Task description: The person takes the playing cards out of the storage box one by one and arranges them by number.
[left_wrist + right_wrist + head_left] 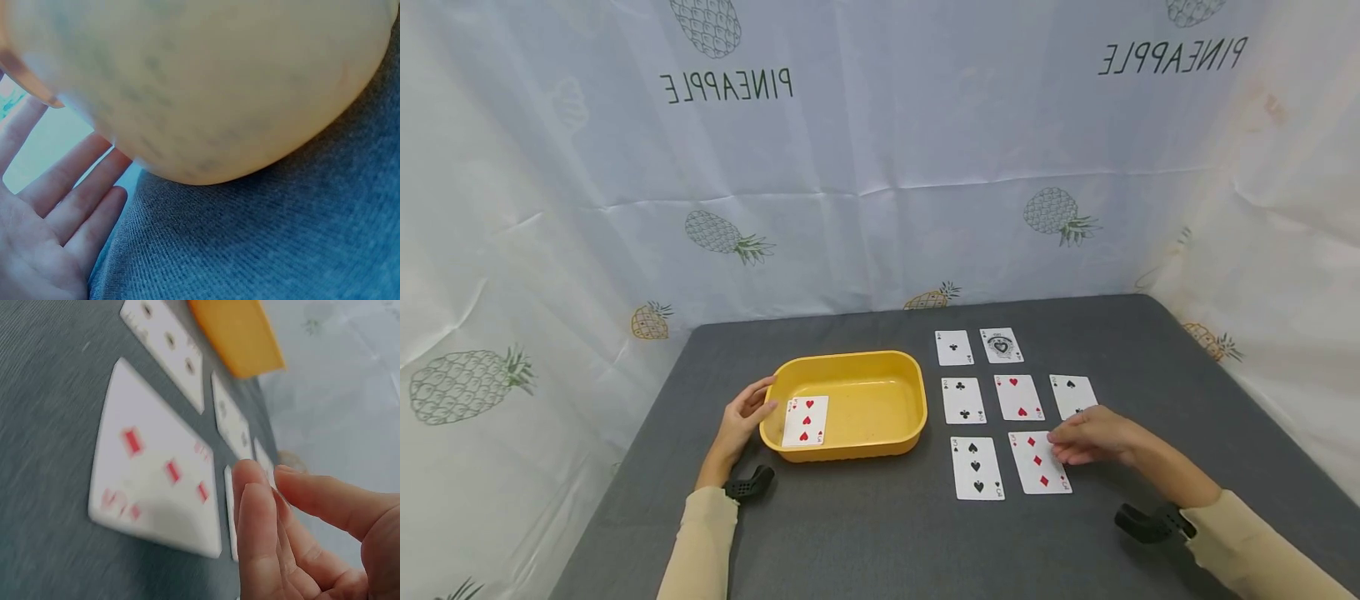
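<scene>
At the left end of a yellow plastic tray point(880, 450), my left hand point(741, 425) holds the rim, thumb over it and fingers along the outer wall. Inside the tray lies a three of hearts point(805, 421), with another card's edge peeking out beneath. My right hand point(1093, 437) hovers over the right edge of a face-up three of diamonds point(1037, 471). In the right wrist view its thumb and fingertips are near each other, with no card visible between them. That three of diamonds point(156, 487) lies flat on the table.
Left of the diamonds lies a three of spades point(977, 468). Behind are a two of clubs point(962, 401), two of hearts point(1018, 397) and two of spades point(1071, 392). Farthest back lie an ace of clubs point(953, 347) and ace of spades point(1001, 345). Pineapple-print curtains point(880, 233) surround the dark table point(880, 533).
</scene>
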A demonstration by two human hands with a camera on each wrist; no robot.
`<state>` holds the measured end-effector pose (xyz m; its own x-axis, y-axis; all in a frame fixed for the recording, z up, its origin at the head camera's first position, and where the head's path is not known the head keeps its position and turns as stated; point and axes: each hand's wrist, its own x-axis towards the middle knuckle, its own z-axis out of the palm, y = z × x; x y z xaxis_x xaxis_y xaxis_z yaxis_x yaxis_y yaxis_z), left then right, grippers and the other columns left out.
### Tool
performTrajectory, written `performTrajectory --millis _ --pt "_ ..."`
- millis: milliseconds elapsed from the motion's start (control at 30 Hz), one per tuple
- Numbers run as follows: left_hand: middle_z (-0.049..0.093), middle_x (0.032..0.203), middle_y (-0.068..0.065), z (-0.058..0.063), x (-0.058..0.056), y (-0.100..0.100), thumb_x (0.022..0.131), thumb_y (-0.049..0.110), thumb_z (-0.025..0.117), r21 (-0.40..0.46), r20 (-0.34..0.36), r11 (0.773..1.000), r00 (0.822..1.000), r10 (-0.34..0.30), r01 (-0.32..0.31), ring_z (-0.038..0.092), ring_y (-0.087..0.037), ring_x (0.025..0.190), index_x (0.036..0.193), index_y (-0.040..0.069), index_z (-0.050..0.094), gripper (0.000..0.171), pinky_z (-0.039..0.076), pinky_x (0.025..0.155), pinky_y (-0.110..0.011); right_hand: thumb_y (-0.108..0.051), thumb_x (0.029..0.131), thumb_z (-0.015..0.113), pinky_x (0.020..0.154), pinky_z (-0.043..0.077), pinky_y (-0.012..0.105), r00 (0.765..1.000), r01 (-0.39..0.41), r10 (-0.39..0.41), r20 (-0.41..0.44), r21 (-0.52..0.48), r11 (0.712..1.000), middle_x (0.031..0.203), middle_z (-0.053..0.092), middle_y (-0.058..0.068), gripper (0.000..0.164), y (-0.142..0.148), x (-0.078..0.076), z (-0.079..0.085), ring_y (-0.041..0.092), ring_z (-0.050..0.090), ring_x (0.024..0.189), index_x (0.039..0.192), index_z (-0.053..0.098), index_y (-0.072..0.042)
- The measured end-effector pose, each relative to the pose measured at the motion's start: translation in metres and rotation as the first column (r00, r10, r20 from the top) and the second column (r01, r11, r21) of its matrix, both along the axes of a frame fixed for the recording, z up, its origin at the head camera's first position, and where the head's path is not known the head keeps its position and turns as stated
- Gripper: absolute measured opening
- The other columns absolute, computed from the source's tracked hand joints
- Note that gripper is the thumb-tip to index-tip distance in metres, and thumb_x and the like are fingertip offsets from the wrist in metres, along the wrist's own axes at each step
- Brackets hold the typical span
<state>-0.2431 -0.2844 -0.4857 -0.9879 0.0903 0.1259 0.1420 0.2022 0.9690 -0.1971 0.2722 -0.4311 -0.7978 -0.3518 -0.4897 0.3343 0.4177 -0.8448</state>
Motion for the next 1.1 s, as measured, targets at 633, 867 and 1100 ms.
performTrajectory --millis 633,867,1100 --pt "0.056 0.125 0.015 -0.002 -0.001 0.0 0.096 0.015 0.058 -0.004 -0.002 1.0 1.0 -0.002 0.002 0.056 0.011 0.111 0.14 0.001 0.044 0.049 0.046 0.09 -0.007 -0.013 0.091 0.063 0.07 0.058 0.021 0.997 -0.077 0.08 0.011 -0.161 0.984 0.076 0.073 -0.004 0.032 -0.09 -0.017 0.034 0.005 0.07 0.071 0.109 0.062 0.012" --pt "0.056 0.125 0.014 -0.003 -0.001 -0.001 0.096 0.013 0.058 0.016 -0.026 1.0 1.0 -0.018 0.018 0.056 0.011 0.112 0.14 -0.001 0.044 0.048 0.046 0.09 -0.007 -0.013 0.09 0.064 0.072 0.059 0.023 0.997 -0.054 0.062 0.039 -0.194 0.98 0.08 0.073 0.0 0.033 -0.128 -0.022 0.039 0.008 0.071 0.073 0.113 0.062 0.012" --pt "0.056 0.122 0.018 -0.002 -0.001 -0.001 0.095 0.014 0.059 0.007 -0.003 1.0 1.0 0.0 0.0 0.056 0.012 0.11 0.14 0.0 0.044 0.049 0.046 0.089 -0.007 -0.007 0.091 0.062 0.073 0.059 0.025 0.999 -0.012 0.023 0.047 -0.225 0.974 0.087 0.074 0.006 0.042 -0.165 -0.027 0.043 0.011 0.072 0.076 0.124 0.053 0.017"
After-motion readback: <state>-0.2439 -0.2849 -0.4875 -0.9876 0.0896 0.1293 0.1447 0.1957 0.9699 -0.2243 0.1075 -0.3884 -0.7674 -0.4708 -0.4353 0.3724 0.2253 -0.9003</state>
